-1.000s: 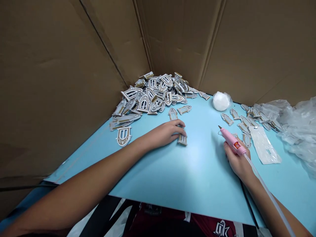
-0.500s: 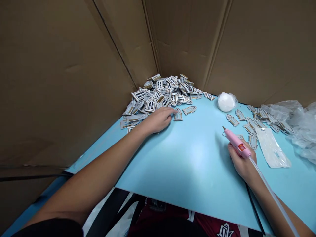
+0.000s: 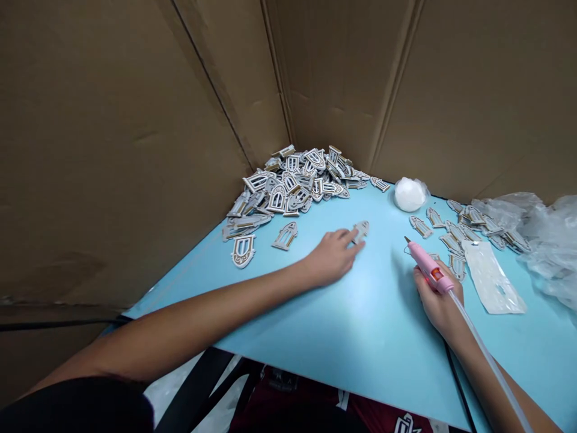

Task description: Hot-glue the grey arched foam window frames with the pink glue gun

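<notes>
My left hand [image 3: 332, 257] lies on the blue table [image 3: 351, 325], its fingertips touching a small grey arched window piece [image 3: 360, 229]. The fingers are stretched forward over it, not wrapped round it. Another window piece [image 3: 285, 236] lies alone to the left of that hand. My right hand [image 3: 439, 307] is closed around a pink glue gun [image 3: 427, 265], whose nozzle points up and to the left. A clear glue stick trails back from the gun along my forearm.
A large heap of window pieces [image 3: 293, 180] fills the back corner against cardboard walls [image 3: 135, 132]. A white wad [image 3: 409, 193] sits at the back. Several smaller pieces [image 3: 455, 231], a clear plastic bag [image 3: 493, 276] and crumpled plastic [image 3: 550, 240] lie at the right.
My left hand has come back from the heap towards the middle of the table, sliding one window piece along. A second piece now lies alone left of it. My right hand has stayed put.
</notes>
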